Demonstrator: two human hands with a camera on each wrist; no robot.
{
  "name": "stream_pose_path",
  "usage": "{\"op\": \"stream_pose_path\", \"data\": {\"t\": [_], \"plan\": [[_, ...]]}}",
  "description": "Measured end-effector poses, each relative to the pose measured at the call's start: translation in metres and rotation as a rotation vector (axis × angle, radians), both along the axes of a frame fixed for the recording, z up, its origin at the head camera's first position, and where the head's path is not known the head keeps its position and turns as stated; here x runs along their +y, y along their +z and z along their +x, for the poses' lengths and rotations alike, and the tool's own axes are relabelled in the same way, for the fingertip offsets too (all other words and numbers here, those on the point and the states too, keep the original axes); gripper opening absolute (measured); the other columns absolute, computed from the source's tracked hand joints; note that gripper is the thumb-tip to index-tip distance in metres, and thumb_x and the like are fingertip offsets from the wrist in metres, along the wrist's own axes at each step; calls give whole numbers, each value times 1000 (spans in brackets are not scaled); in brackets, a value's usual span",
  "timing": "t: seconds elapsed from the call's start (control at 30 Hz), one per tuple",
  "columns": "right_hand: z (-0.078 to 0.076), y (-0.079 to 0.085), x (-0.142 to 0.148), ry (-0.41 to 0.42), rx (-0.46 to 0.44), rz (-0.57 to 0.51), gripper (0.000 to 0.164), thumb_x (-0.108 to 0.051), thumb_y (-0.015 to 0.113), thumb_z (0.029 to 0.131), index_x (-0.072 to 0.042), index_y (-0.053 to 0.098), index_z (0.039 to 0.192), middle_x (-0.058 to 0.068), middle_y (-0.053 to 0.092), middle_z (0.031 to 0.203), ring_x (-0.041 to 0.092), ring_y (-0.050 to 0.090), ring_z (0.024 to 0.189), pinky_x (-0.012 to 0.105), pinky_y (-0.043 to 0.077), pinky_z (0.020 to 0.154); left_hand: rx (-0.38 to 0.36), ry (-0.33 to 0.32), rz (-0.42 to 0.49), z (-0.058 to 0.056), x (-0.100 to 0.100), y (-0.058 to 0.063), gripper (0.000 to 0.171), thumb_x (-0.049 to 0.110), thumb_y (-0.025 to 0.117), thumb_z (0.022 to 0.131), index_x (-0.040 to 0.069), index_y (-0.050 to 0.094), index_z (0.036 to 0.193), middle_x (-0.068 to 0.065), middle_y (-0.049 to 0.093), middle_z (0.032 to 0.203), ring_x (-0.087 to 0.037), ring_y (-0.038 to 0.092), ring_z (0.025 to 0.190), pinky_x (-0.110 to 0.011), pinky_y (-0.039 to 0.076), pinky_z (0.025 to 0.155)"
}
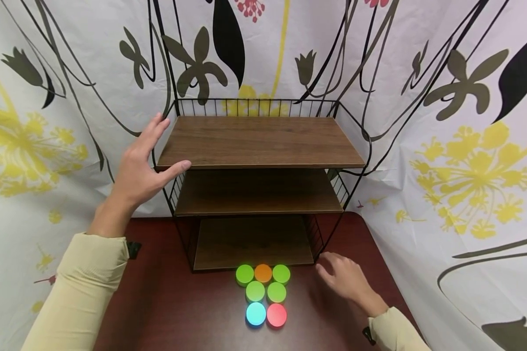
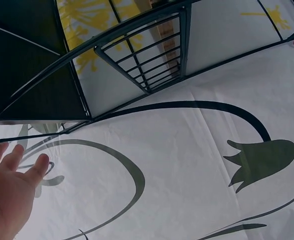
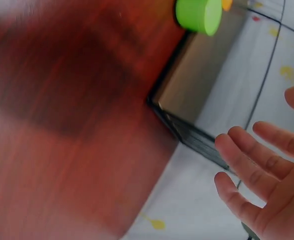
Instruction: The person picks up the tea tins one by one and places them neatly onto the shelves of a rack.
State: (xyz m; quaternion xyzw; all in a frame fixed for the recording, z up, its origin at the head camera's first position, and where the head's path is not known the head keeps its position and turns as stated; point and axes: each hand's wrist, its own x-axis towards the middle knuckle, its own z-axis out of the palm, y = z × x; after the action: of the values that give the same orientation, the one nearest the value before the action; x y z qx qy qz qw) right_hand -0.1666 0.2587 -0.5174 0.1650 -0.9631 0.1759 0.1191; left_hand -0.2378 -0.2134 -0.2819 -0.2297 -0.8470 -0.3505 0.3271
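Note:
In the head view my left hand [image 1: 138, 168] is raised beside the left end of the shelf rack's top board [image 1: 259, 141], thumb spread from the fingers, holding nothing. The left wrist view shows part of that hand [image 2: 9, 195] near the rack's black wire frame. My right hand [image 1: 347, 278] hovers over the table by the rack's lower right corner, fingers loosely bent and nothing in them. To its left, several round discs stand in rows: green discs [image 1: 276, 292], an orange disc [image 1: 263, 273], a blue disc [image 1: 256, 314] and a red disc [image 1: 276, 315].
The three-tier rack has a middle board [image 1: 259, 192] and a bottom board [image 1: 252, 243], with wire side rails. It stands at the back of a dark red table [image 1: 158, 302]. White flower-print cloth [image 1: 443, 195] hangs behind and on both sides.

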Motion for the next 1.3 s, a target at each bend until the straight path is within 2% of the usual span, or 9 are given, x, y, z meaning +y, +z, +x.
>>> {"op": "stream_pose_path", "data": {"t": [0.13, 0.43, 0.63, 0.8, 1.0, 1.1, 1.3], "plan": [[5, -11, -15, 61, -28, -10, 31, -28, 72, 89, -8, 70, 114, 7, 72, 109, 28, 70, 95, 49, 55, 75, -6, 2, -3, 0, 0, -1, 88, 41, 84, 78, 24, 41, 153, 4, 31, 161, -18, 30, 146, -52, 27, 115], [22, -32, -47, 297, -41, 54, 41, -31, 74, 88, -9, 67, 121, 2, 66, 111, 19, 67, 85, 39, 56, 67, -5, -4, 5, -2, 0, -4, 92, 39, 88, 74, 23, 43, 152, 1, 34, 160, -19, 30, 146, -55, 27, 114], [37, -47, -66, 418, -62, 126, 48, -45, 73, 88, -12, 67, 122, 2, 64, 114, 14, 64, 86, 37, 54, 72, 2, -11, 21, -3, 1, -7, 89, 34, 88, 74, 18, 45, 150, 3, 35, 159, -18, 30, 146, -54, 27, 114], [48, -59, -74, 464, -27, 198, 51, -53, 71, 86, -17, 67, 122, 3, 61, 114, 12, 60, 85, 36, 52, 70, -2, -13, 28, -4, 2, -10, 88, 32, 88, 75, 19, 45, 150, 6, 34, 159, -16, 29, 146, -53, 26, 115], [54, -69, -80, 502, 7, 258, 53, -53, 70, 88, -17, 65, 127, 4, 59, 121, 19, 61, 97, 43, 54, 79, -8, -12, 52, -6, 3, -13, 90, 34, 87, 76, 21, 41, 152, 3, 34, 159, -17, 31, 145, -51, 27, 115], [55, -72, -81, 506, 8, 261, 53, -51, 68, 90, -16, 65, 128, 5, 59, 123, 21, 61, 102, 44, 54, 82, -2, -24, 75, -7, 4, -16, 93, 32, 88, 75, 18, 40, 153, -1, 35, 159, -18, 32, 144, -50, 30, 113], [55, -74, -84, 511, 17, 261, 51, -49, 67, 91, -16, 64, 130, 6, 59, 127, 21, 62, 106, 46, 54, 83, 16, -48, 121, -10, 6, -19, 87, 25, 89, 74, 11, 45, 147, -4, 36, 158, -17, 35, 142, -48, 32, 111]]}}
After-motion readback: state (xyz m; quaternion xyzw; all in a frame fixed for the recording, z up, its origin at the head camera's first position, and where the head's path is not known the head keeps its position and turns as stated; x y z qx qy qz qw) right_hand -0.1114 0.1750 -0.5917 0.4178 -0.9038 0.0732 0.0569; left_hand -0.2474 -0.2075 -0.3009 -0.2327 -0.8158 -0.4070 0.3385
